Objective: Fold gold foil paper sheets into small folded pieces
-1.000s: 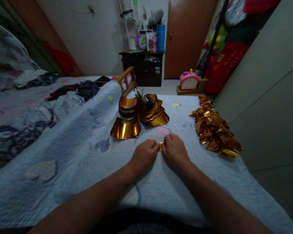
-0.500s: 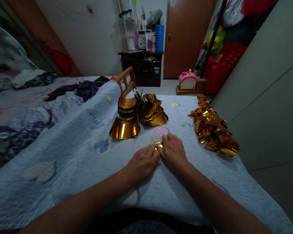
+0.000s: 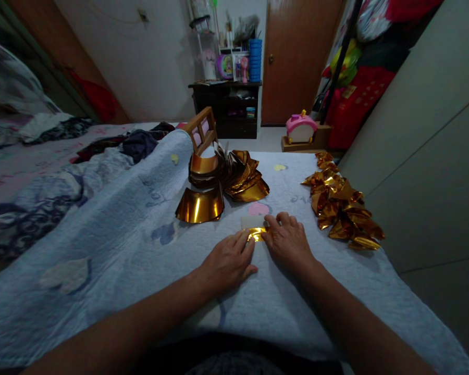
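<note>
A small strip of gold paper (image 3: 257,234) is lying on the blue quilt (image 3: 113,245) in the middle of the scene, with a bit of white paper (image 3: 250,222) showing just beyond its far edge. The left hand (image 3: 227,261) is lying palm down on the quilt at the strip's near left side, its fingers stretched out flat and close together, and the fingertips are pressing on the left end of the strip rather than closing around it. The right hand (image 3: 291,242) is resting palm down at the strip's right end, with its forefinger and thumb touching the paper; I cannot tell whether they are pinching it or only pressing it down. Beyond the hands, a curved stack of gold sheets (image 3: 200,205) is sitting on the quilt, and just behind it a fanned heap of gold sheets (image 3: 240,174) is leaning against a small wooden frame (image 3: 201,130). To the right, well apart from the hands, a pile of folded gold pieces (image 3: 342,208) is running along the quilt's edge. At the far left, dark clothes (image 3: 140,141) are lying bunched on the bed. On the far floor, a pink toy (image 3: 300,128) is standing near a brown door (image 3: 297,57) and a dark shelf (image 3: 229,109).
</note>
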Demonstrator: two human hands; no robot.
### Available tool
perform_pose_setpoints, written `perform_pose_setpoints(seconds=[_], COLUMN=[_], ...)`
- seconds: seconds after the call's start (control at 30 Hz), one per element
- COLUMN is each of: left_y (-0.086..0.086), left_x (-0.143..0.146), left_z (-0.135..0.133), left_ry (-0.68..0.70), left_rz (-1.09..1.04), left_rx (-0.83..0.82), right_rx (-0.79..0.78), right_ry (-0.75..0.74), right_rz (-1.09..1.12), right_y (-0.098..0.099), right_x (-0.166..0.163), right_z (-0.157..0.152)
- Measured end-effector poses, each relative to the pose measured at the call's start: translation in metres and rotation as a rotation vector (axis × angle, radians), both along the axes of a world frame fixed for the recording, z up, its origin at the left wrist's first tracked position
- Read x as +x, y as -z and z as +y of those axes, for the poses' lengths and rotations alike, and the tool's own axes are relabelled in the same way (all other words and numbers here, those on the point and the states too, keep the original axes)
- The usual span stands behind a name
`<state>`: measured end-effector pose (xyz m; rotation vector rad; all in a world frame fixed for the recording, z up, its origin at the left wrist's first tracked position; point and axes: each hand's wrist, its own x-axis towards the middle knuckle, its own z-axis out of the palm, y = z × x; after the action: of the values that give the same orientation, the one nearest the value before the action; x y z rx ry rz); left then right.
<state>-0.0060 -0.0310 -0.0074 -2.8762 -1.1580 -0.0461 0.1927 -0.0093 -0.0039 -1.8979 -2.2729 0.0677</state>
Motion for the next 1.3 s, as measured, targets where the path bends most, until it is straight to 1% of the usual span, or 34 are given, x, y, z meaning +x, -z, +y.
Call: perform_pose_setpoints(seconds=[0.17, 0.4, 0.67, 0.73, 0.8, 0.9, 0.93, 0.97, 1.0, 1.03, 1.07, 1.1, 1.13, 1.2, 1.3], left_y=[-0.002, -0.004, -0.003, -0.003, -0.003, -0.002, -0.001, -0.001, -0.001, -0.001, 0.0, 0.0, 0.0, 0.001, 0.002], left_x=[-0.001, -0.001, -0.001, -0.001, -0.001, -0.001, -0.001, -0.001, -0.001, -0.001, -0.001, 0.0, 0.0, -0.001, -0.002], left_z=[0.0, -0.001, -0.002, -0.003, -0.003, -0.003, -0.003, -0.003, -0.003, -0.003, -0.003, -0.003, -0.003, -0.004, -0.004], left_ry=[0.008, -0.006, -0.037, -0.034, -0.029, -0.031, -0.031, -0.031, -0.032, -0.032, -0.031, -0.031, -0.031, -0.032, -0.033], left_rz=[-0.026, -0.02, -0.027, -0.023, -0.022, -0.047, -0.055, -0.059, -0.059, -0.056, -0.053, -0.051, -0.052, -0.056, -0.065], left_rx=[-0.009, -0.033, -0.066, -0.067, -0.067, -0.059, -0.055, -0.052, -0.049, -0.048, -0.049, -0.048, -0.046, -0.038, -0.018], right_rx=[-0.021, -0.133, -0.131, -0.139, -0.109, 0.039, 0.094, 0.123, 0.106, 0.052, -0.002, -0.03, -0.052, -0.067, -0.069], right_ry=[0.016, -0.008, -0.05, -0.068, -0.085, -0.092, -0.125, -0.197, -0.298, -0.405, -0.472, -0.5, -0.498, -0.438, -0.376], right_rz=[0.002, -0.035, 0.001, 0.028, 0.076, 0.216, 0.292, 0.37, 0.442, 0.495, 0.522, 0.527, 0.514, 0.462, 0.407], right_y=[0.005, 0.012, 0.016, 0.014, 0.009, -0.003, -0.007, -0.01, -0.013, -0.014, -0.014, -0.013, -0.01, -0.003, 0.007], right_x=[0.021, 0.045, 0.056, 0.06, 0.063, 0.058, 0.053, 0.047, 0.039, 0.031, 0.023, 0.016, 0.009, 0.001, -0.001], right_z=[0.007, 0.018, 0.022, 0.024, 0.025, 0.024, 0.023, 0.021, 0.018, 0.016, 0.013, 0.011, 0.01, 0.01, 0.013])
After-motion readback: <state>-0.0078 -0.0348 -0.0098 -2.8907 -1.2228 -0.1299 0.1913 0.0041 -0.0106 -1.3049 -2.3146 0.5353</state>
